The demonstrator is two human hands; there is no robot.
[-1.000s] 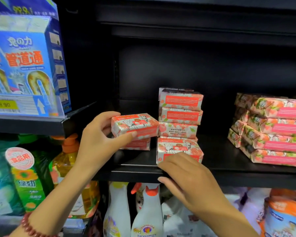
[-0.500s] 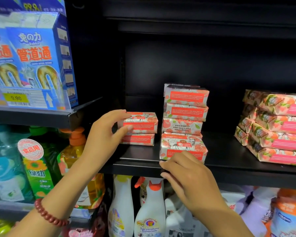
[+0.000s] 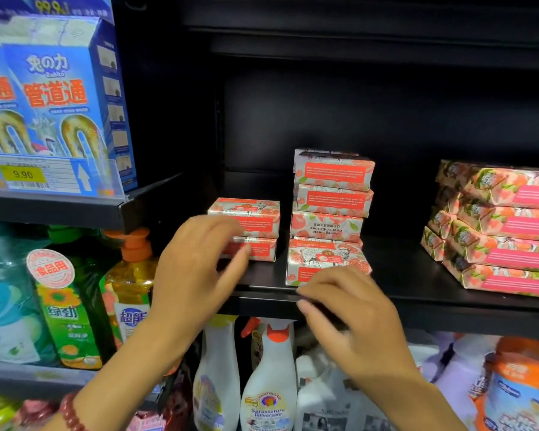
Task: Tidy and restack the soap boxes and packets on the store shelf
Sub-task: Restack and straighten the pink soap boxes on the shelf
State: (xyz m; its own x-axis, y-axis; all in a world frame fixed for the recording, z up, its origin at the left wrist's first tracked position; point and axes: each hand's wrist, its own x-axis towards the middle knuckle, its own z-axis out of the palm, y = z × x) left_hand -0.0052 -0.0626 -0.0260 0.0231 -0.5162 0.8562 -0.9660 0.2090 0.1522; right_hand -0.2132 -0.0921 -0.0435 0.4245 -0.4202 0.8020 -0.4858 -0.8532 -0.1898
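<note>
Soap boxes (image 3: 333,175) stand in two piles at the left of the dark shelf (image 3: 417,293): a two-box pile (image 3: 246,217) and, just beside it on the right, a taller pile (image 3: 332,213) whose lowest box (image 3: 324,262) juts forward of those above. The third box from the top (image 3: 325,227) has its print upside down. The left hand (image 3: 193,275) hovers in front of the two-box pile with relaxed fingers grasping nothing; motion blur hides whether the thumb touches the lower box. The right hand (image 3: 352,315) lies at the front lip (image 3: 262,301), fingers loose and holding nothing, just below the jutting box. The step in hand looks like squaring the piles. It would go best with flat fingers pressing each box's front face back until the faces line up, while the other hand steadies the top of the taller pile, which could topple. The jutting box sits near the lip, and a forward slip would drop it onto the spray bottles (image 3: 271,384) below. Open shelf lies between the taller pile and the pink packets (image 3: 495,228), well apart on the right. That leaves room to shift boxes sideways, with dark space behind for pushing deeper.
</note>
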